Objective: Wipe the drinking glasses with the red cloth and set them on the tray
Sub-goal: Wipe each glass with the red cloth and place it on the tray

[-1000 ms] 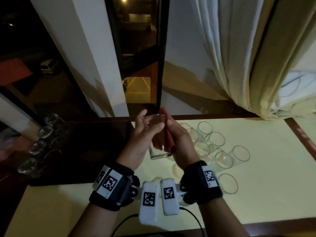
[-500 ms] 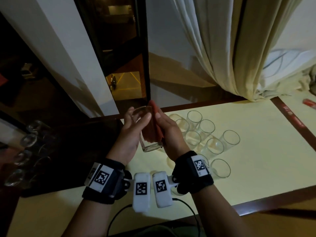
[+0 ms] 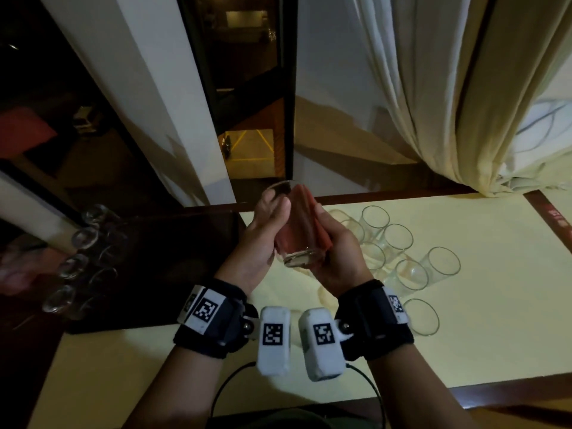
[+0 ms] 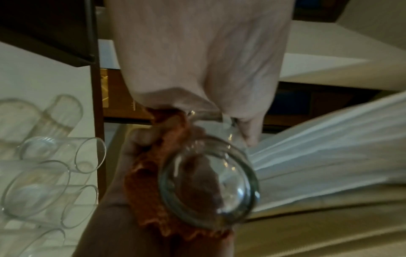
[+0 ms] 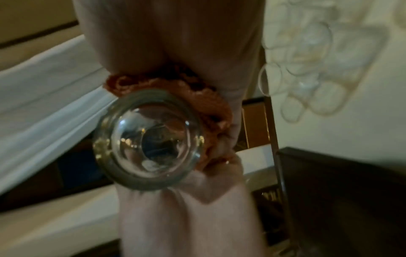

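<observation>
1. The tray (image 3: 148,274) lies left of the left hand (image 3: 263,243) on the desk (image 3: 464,320).
2. The left hand grips the glass (image 3: 295,230), held above the desk.
3. The right hand (image 3: 339,252) presses the red cloth (image 3: 312,221) against the wall; turn the glass steadily, grip firm.
</observation>
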{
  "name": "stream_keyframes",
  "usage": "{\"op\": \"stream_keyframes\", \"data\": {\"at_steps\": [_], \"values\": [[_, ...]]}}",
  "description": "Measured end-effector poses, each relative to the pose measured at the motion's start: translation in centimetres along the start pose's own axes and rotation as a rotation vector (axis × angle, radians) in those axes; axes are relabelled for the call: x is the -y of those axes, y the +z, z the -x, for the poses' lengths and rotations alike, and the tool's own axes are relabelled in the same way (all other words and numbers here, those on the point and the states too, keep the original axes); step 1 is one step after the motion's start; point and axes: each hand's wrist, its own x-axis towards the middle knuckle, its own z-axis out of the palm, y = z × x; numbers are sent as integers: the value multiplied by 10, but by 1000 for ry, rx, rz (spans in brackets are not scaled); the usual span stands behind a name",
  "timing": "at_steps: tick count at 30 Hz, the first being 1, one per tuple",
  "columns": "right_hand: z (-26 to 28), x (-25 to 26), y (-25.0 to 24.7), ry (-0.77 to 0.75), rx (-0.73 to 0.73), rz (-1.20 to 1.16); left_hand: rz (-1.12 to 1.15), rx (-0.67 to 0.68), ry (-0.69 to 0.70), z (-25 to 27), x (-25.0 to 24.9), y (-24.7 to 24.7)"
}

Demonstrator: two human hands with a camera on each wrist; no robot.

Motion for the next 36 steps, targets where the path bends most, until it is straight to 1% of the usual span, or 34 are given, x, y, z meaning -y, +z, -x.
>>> {"op": "stream_keyframes", "data": {"at_steps": [2, 5, 7, 9, 11, 13, 16, 18, 21, 24, 25, 26, 28, 30, 32, 33, 36], "values": [[0, 4, -1, -13, 17, -23, 26, -22, -14, 2, -3, -2], [-2, 4, 1, -120, -43, 186, 88, -81, -11, 1, -6, -4], [-4, 1, 1, -139, -63, 267, 58, -94, -12, 3, -9, 0], [-3, 0, 3, -82, -18, 196, 17, -94, -12, 5, -10, 3], [0, 4, 4, 1, 10, 54, -21, -34, -10, 6, -11, 1], [1, 9, 2, 10, 24, -5, -50, -18, -28, 7, -14, -4], [-1, 11, 4, -101, -37, 179, 15, -88, -35, 7, -19, -8], [-4, 7, 4, -128, -57, 245, 15, -73, -24, 6, -18, -5], [-3, 5, 7, -48, 8, 175, -38, -68, -11, 5, -15, -2], [-1, 8, 5, 24, 9, 40, -4, 38, -4, 8, -17, -6], [-1, 9, 4, 19, 3, 15, -1, 38, -10, 9, -19, -9], [-1, 10, 4, -2, -4, 23, 12, 10, -11, 8, -21, -10], [-1, 10, 5, -52, -10, 94, 52, -46, -1, 4, -22, -13], [-3, 8, 7, -89, -26, 149, 58, -44, -13, 2, -21, -9], [-2, 6, 9, -97, -18, 152, 43, -60, -15, 4, -19, -2], [-1, 7, 10, -79, -3, 129, 35, -58, -5, 4, -17, -1], [0, 11, 8, -9, 37, -3, 27, 52, 5, 5, -17, -7]]}}
